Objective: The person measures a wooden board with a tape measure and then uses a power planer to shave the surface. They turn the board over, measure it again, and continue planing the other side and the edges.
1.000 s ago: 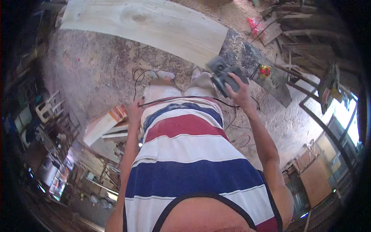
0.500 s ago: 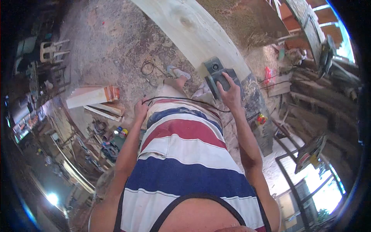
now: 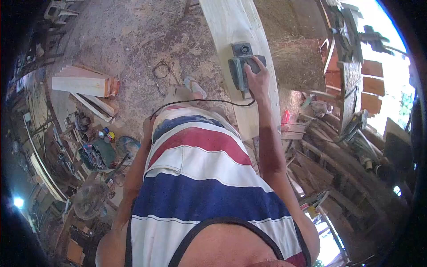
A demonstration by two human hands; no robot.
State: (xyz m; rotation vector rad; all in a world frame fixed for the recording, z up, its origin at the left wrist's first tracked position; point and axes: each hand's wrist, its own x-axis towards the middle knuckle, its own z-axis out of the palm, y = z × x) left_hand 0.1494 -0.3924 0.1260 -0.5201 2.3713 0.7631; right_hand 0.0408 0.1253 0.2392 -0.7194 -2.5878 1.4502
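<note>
My right hand (image 3: 257, 75) grips the handle of a grey electric planer (image 3: 240, 66) that rests on a long pale wooden plank (image 3: 231, 26). A black power cord (image 3: 200, 103) runs from the planer across my striped shirt toward my left side. My left hand (image 3: 147, 127) is at my hip, mostly hidden behind the shirt, where the cord ends; I cannot see its fingers. One sandalled foot (image 3: 195, 85) shows on the sawdust floor beside the plank.
Cut boards (image 3: 82, 84) lie on the floor to the left, with tools and cans (image 3: 100, 147) nearby and a coil of cable (image 3: 162, 71). Stacked timber and a workbench (image 3: 347, 133) crowd the right side. A heap of sawdust (image 3: 293, 49) lies past the plank.
The view has swung so the plank now runs up the frame. My right hand has carried the planer forward onto the plank's surface. My left hand has slipped behind the shirt.
</note>
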